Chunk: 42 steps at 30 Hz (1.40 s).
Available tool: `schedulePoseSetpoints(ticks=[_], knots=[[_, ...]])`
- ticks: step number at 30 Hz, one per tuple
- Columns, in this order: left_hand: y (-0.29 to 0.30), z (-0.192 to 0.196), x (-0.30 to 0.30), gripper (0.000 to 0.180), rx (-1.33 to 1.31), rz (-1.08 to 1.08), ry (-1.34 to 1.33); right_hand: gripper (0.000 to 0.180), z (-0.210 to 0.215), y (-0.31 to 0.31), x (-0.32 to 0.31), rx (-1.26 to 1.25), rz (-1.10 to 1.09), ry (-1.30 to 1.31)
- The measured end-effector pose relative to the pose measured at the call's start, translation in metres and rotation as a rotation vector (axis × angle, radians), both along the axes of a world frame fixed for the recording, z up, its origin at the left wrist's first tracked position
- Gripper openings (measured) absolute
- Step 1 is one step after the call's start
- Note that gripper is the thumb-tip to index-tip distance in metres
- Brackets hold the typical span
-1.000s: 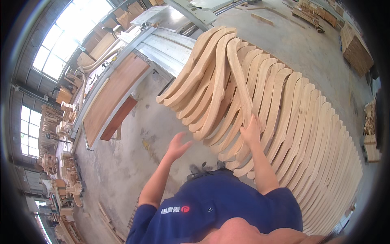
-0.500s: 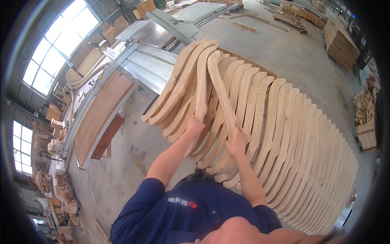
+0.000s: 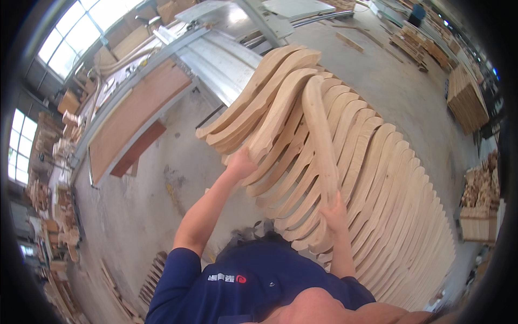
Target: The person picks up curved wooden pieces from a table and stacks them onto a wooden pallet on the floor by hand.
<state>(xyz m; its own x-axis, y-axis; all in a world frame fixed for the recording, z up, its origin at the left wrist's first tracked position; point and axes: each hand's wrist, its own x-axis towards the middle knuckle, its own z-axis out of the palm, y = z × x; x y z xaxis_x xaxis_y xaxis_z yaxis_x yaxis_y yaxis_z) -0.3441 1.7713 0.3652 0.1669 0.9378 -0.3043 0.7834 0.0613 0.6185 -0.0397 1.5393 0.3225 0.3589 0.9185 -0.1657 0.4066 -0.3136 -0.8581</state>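
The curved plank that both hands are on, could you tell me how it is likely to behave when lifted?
The plank looks like thick solid wood, so probably stiff and fairly heavy. It is long and curved, held by the left hand and right hand near its lower part, so its top may swing or twist. Its bare, smooth-sawn faces should not be slippery.

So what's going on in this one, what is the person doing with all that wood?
A person in a blue shirt stands over a long row of curved wooden pieces leaning edge to edge on a concrete workshop floor. The left hand presses on the leaning group at the near end, while the right hand grips the lower end of one curved piece raised above the rest.
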Motion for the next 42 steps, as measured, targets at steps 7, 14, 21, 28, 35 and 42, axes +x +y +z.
schedulePoseSetpoints(ticks=[7, 14, 21, 28, 35, 42], knots=[[-0.061, -0.001, -0.059, 0.054, 0.001, 0.080, -0.267, 0.089, 0.036, -0.037, -0.013, 0.118, -0.042, 0.579], [-0.193, 0.012, -0.174, 0.056, 0.014, 0.245, -0.374, 0.089, 0.061, -0.058, -0.047, 0.182, -0.056, 0.545], [-0.412, -0.018, -0.280, 0.055, 0.096, 0.634, -0.402, 0.088, 0.098, -0.041, -0.119, 0.140, 0.324, 0.373], [-0.636, -0.069, -0.322, 0.050, 0.047, 1.080, -0.349, 0.078, 0.144, -0.059, -0.251, -0.059, 0.874, 0.579], [-0.779, -0.103, -0.249, 0.047, -0.214, 1.715, -0.481, 0.064, 0.031, 0.011, -0.379, -0.754, 1.218, 0.557], [-0.857, -0.157, -0.225, 0.042, -0.463, 2.200, -0.451, 0.052, -0.094, -0.012, -0.664, -1.284, 1.298, 0.150]])
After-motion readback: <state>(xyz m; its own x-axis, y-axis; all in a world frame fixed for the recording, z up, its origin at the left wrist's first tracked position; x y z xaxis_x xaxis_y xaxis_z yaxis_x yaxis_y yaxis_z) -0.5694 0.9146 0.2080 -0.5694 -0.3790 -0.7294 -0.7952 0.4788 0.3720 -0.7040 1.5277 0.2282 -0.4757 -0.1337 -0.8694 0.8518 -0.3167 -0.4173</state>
